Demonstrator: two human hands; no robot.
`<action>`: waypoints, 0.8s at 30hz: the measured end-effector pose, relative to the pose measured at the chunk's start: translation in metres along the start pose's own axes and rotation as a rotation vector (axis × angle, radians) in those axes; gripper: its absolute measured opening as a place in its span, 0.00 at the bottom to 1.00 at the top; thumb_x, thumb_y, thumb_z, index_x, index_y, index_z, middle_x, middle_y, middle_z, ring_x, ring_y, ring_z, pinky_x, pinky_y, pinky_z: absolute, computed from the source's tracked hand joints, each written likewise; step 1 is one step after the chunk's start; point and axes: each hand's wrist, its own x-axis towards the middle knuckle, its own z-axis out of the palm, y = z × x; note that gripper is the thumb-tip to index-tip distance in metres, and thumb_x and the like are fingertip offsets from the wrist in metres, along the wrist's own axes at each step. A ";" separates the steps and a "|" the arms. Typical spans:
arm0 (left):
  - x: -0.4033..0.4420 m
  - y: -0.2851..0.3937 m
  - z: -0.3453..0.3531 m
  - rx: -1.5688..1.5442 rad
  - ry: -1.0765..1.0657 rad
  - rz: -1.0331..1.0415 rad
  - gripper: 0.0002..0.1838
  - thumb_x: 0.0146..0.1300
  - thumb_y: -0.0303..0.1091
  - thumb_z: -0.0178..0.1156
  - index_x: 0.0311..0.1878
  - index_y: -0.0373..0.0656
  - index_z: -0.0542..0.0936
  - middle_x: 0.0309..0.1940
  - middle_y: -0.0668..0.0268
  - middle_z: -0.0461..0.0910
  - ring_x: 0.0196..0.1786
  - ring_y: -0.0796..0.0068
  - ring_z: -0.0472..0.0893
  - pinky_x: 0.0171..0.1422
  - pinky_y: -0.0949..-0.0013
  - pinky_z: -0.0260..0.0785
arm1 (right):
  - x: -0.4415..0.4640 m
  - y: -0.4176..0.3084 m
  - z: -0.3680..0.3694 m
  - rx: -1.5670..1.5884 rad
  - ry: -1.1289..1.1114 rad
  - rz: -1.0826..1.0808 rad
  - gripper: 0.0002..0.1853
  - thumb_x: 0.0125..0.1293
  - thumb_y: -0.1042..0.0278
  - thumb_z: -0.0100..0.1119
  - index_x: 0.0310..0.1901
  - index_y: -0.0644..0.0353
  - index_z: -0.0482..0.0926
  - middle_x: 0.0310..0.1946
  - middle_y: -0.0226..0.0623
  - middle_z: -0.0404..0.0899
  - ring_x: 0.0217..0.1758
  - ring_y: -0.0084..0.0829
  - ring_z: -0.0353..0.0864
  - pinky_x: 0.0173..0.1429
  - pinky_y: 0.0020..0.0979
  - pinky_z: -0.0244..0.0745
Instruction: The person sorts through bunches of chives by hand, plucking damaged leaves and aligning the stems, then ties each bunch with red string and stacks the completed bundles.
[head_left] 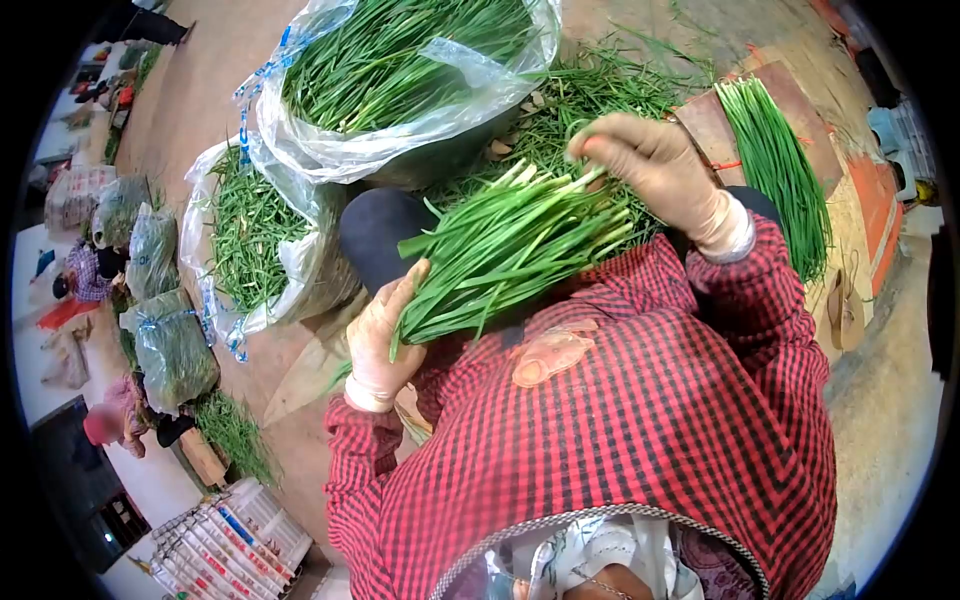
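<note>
My left hand [385, 335], in a thin pale glove, is wrapped round the leafy end of a loose bunch of garlic chives [510, 250]. The bunch lies slanted across my lap, its pale stem ends towards the upper right. At those ends is my gloved right hand [655, 170], thumb and fingers pinched together on what looks like a thin chive stalk; its fingertips partly hide it. A neat bundle of garlic chives [775, 170] rests on a brown board [690, 125] to the right, white ends at the top.
A large clear plastic bag [400, 155] full of chives stands ahead, with a smaller bag [200, 220] of green scraps beside it. Loose chive trimmings [610, 90] cover the floor before me. Wrapped bales [170, 350], stacked crates [235, 540] and other people [115, 415] are at left.
</note>
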 end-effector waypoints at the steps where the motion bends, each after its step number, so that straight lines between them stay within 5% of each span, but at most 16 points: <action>1: 0.001 0.002 0.000 -0.140 -0.006 -0.004 0.41 0.41 0.19 0.60 0.67 0.48 0.73 0.53 0.58 0.81 0.53 0.54 0.82 0.56 0.64 0.74 | 0.001 -0.012 -0.013 -0.022 0.019 0.082 0.10 0.73 0.65 0.57 0.47 0.62 0.82 0.35 0.30 0.83 0.38 0.19 0.81 0.47 0.24 0.77; 5: -0.005 -0.006 0.012 -0.439 -0.089 -0.277 0.38 0.48 0.21 0.61 0.68 0.41 0.71 0.53 0.58 0.83 0.53 0.67 0.83 0.60 0.68 0.72 | 0.002 0.001 -0.070 -0.183 0.319 0.205 0.15 0.73 0.58 0.56 0.50 0.61 0.82 0.38 0.33 0.83 0.39 0.20 0.81 0.51 0.24 0.73; 6: -0.003 -0.002 0.006 -0.544 -0.126 -0.319 0.34 0.50 0.21 0.61 0.66 0.37 0.71 0.48 0.62 0.84 0.51 0.74 0.82 0.59 0.71 0.71 | 0.002 0.001 -0.075 -0.487 0.315 0.148 0.17 0.70 0.59 0.59 0.53 0.62 0.81 0.42 0.36 0.84 0.47 0.26 0.81 0.56 0.27 0.72; 9: 0.004 0.009 0.001 -0.699 -0.166 -0.431 0.30 0.49 0.16 0.59 0.60 0.34 0.73 0.48 0.68 0.82 0.49 0.78 0.79 0.58 0.73 0.69 | 0.003 0.002 -0.067 -0.615 0.477 -0.089 0.18 0.68 0.59 0.62 0.54 0.60 0.81 0.47 0.36 0.84 0.55 0.30 0.79 0.62 0.32 0.70; 15: 0.015 0.019 0.011 -0.855 -0.150 -0.420 0.27 0.50 0.17 0.60 0.58 0.36 0.74 0.48 0.69 0.81 0.49 0.77 0.79 0.57 0.72 0.70 | 0.025 -0.049 -0.016 -0.785 0.105 -0.443 0.14 0.64 0.61 0.64 0.45 0.62 0.82 0.43 0.43 0.83 0.54 0.40 0.79 0.61 0.34 0.71; 19: 0.022 0.034 0.013 -0.912 -0.206 -0.447 0.26 0.52 0.18 0.60 0.58 0.36 0.75 0.48 0.67 0.82 0.49 0.77 0.79 0.56 0.72 0.70 | 0.031 -0.048 0.023 -1.129 -0.128 -0.570 0.14 0.63 0.55 0.63 0.43 0.56 0.84 0.47 0.40 0.81 0.60 0.38 0.75 0.71 0.46 0.60; 21: 0.023 0.037 0.012 -0.904 -0.284 -0.490 0.25 0.52 0.18 0.62 0.57 0.36 0.76 0.46 0.67 0.83 0.47 0.77 0.80 0.54 0.71 0.72 | 0.037 -0.036 0.018 -1.042 -0.230 -0.508 0.13 0.64 0.57 0.63 0.43 0.56 0.83 0.43 0.38 0.83 0.54 0.37 0.79 0.65 0.41 0.69; 23: 0.019 0.035 0.017 -1.012 -0.306 -0.548 0.25 0.51 0.18 0.63 0.56 0.36 0.77 0.45 0.67 0.83 0.46 0.77 0.80 0.52 0.71 0.73 | 0.045 -0.019 0.002 -0.451 -0.129 -0.260 0.10 0.66 0.66 0.64 0.46 0.60 0.82 0.38 0.34 0.83 0.45 0.28 0.82 0.53 0.30 0.76; 24: 0.017 0.034 0.019 -1.118 -0.321 -0.606 0.25 0.50 0.17 0.64 0.55 0.36 0.77 0.43 0.66 0.83 0.44 0.76 0.80 0.50 0.71 0.73 | 0.049 -0.023 -0.010 -0.537 -0.018 -0.282 0.08 0.69 0.69 0.61 0.45 0.63 0.82 0.34 0.34 0.83 0.38 0.24 0.81 0.44 0.24 0.77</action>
